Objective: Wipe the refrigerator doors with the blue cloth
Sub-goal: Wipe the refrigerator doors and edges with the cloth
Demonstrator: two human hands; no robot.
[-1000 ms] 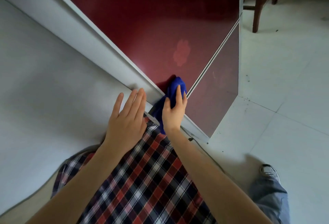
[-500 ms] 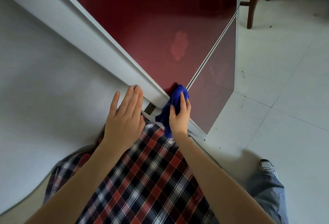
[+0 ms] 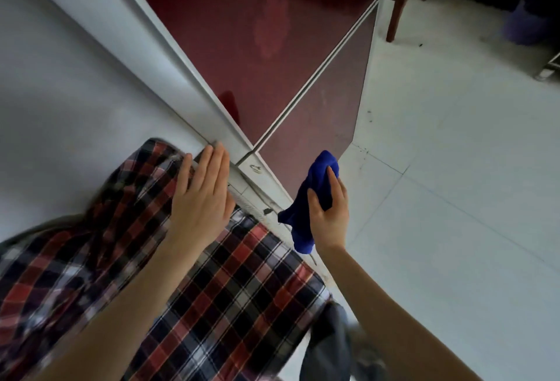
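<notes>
Blue cloth [image 3: 318, 173], gripped by right hand [image 3: 330, 217], has left door seam [image 3: 306, 91] for lower door [image 3: 328, 107], likely next panel; left hand [image 3: 201, 198] flat on fridge side [image 3: 188, 86].

Pale grey-white tiled floor [image 3: 454, 198], grout lines visible, fills 1–5 o'clock. Standing on it:
- tall dark-red refrigerator with white sides [image 3: 242, 32], base corner near centre
- brown wooden chair legs [image 3: 395, 7] at 1 o'clock
- blurry purple round container [image 3: 524, 27] at 2 o'clock
- metal frame foot [image 3: 548, 70] just below it, at frame edge

Dark specks lie near the fridge base.
</notes>
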